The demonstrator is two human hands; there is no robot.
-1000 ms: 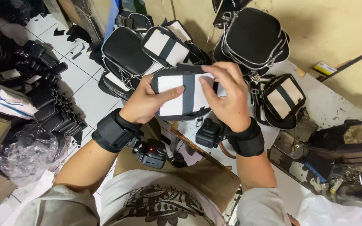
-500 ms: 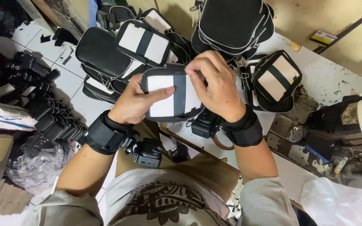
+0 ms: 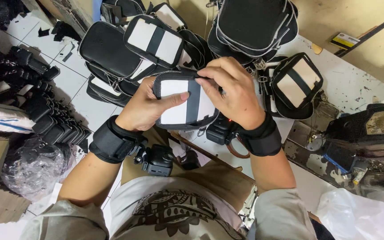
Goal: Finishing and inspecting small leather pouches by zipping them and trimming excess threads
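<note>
Small black pouch (image 3: pixel 185 103) w/ white panels sits centre frame, above the tabletop (image 3: pixel 352 84). Left hand (image 3: pixel 145 109) fingers clamp its 9 o'clock side; right hand (image 3: pixel 232 91) fingers pinch the zip edge at 12. Looks light, soft, floppy; prob. best gripped by the stitched rim.

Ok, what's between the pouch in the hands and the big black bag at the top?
In the head view, only the right hand lies between them: its fingers pinch the top edge of the pouch, and its knuckles reach nearly to the big black bag.
</note>
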